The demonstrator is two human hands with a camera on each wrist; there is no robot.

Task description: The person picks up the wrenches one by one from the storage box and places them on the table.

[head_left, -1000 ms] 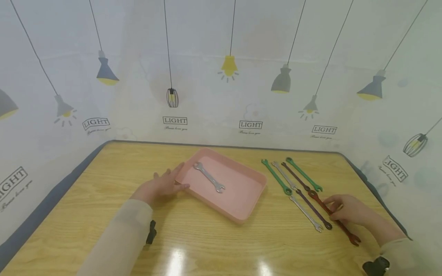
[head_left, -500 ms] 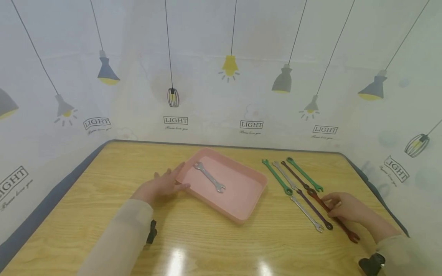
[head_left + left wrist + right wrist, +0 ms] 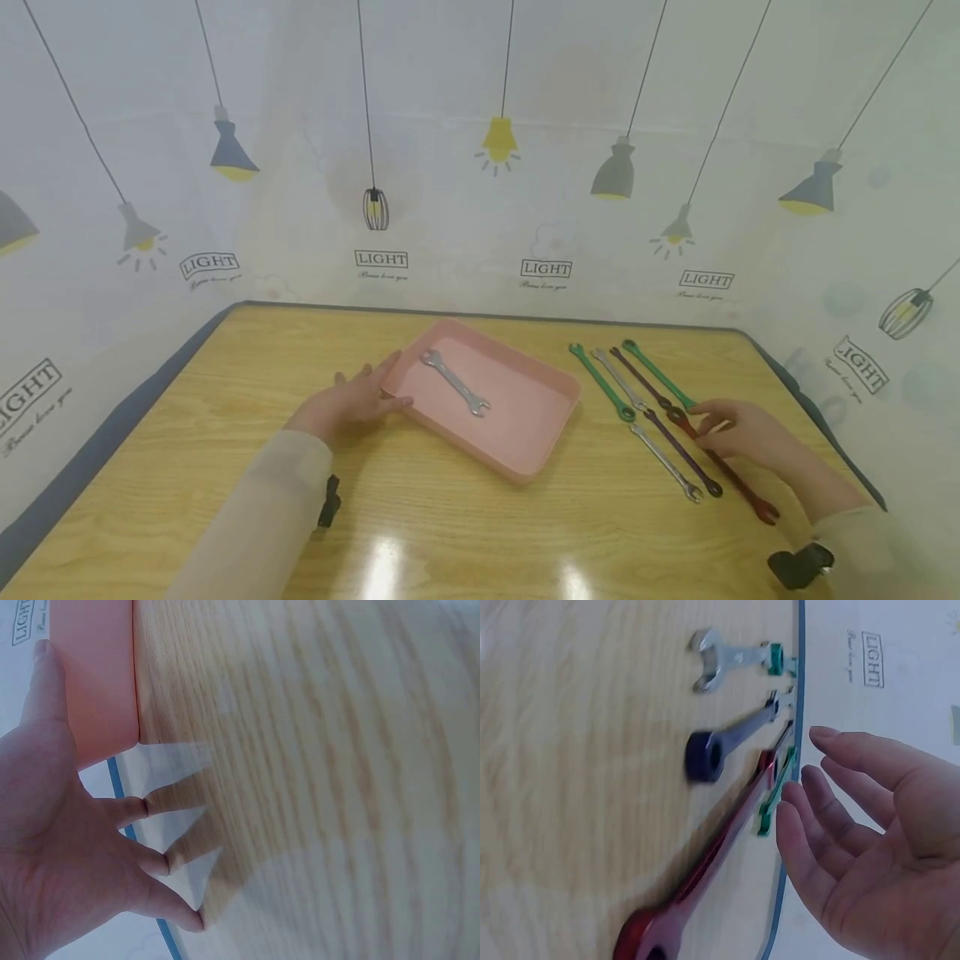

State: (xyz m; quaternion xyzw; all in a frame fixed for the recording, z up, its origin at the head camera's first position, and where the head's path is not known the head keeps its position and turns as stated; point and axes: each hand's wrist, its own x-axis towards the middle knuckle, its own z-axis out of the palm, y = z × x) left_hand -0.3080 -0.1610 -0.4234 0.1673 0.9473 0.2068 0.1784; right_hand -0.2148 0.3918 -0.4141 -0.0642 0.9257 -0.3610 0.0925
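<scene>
My left hand [image 3: 352,400] rests at the near-left corner of a pink tray [image 3: 551,454], fingers spread, the thumb along the tray's side. In the left wrist view the same hand [image 3: 67,840] has its other fingertips down on the wood. Inside the tray lies a silver open-end wrench [image 3: 454,382]. My right hand [image 3: 746,429] hovers over a red wrench [image 3: 738,483], fingers loosely bent, holding nothing; the right wrist view shows a gap between the fingers and the red wrench [image 3: 720,847]. The far green wrench [image 3: 660,373] ends close by the fingertips.
Left of the red wrench lie a purple wrench [image 3: 684,454], a silver wrench [image 3: 663,461] and another green wrench [image 3: 600,379]. Further back are a second silver wrench [image 3: 618,377] and a dark purple one [image 3: 640,375]. A patterned curtain [image 3: 450,183] stands behind the wooden table [image 3: 465,533].
My right hand has let go of the red wrench and moved a little away from me, toward the far green wrench. The red wrench has shifted slightly back. My left hand stays put.
</scene>
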